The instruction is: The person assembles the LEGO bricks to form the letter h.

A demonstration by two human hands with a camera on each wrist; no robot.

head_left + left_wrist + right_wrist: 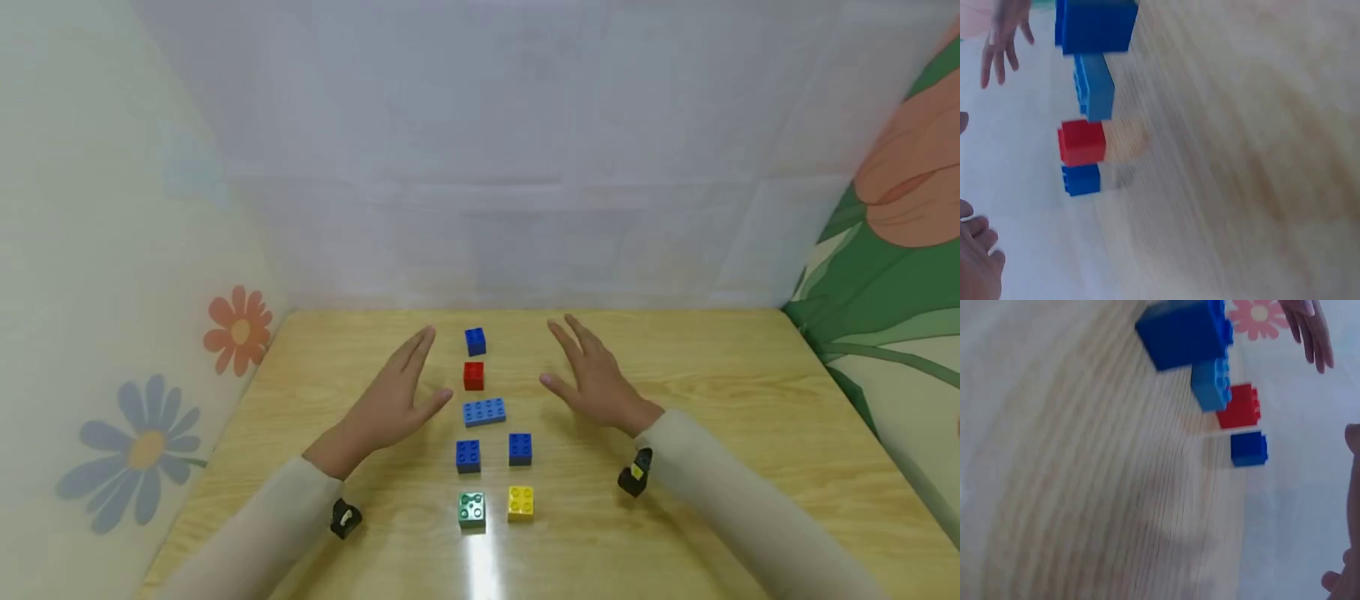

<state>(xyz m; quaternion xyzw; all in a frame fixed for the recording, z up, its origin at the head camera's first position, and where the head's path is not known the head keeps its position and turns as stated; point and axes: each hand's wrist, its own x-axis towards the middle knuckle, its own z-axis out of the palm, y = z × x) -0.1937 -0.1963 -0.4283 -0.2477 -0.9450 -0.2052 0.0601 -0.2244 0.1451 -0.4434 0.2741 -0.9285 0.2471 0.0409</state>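
Both hands hover above a wooden table on either side of a line of toy building blocks. My left hand [386, 407] has its fingers extended and holds nothing; the light blue block [484, 412] lies just to its right. Across from it, my right hand [596, 381] is spread, fingers straight and nothing in them. Between the hands lie a red block [474, 376] and, farther back, a dark blue block [476, 342]. Nearer are two more dark blue ones, a left block [468, 456] and a right block [520, 449]. Closest are a green block [472, 509] and a yellow block [521, 503].
The wooden table [720, 367] ends at a white cloth backdrop [510, 242]. A flowered panel [97, 317] stands along the left, and a panel with large leaves and petals [892, 292] along the right. Small black devices [346, 518] sit at the sleeve cuffs.
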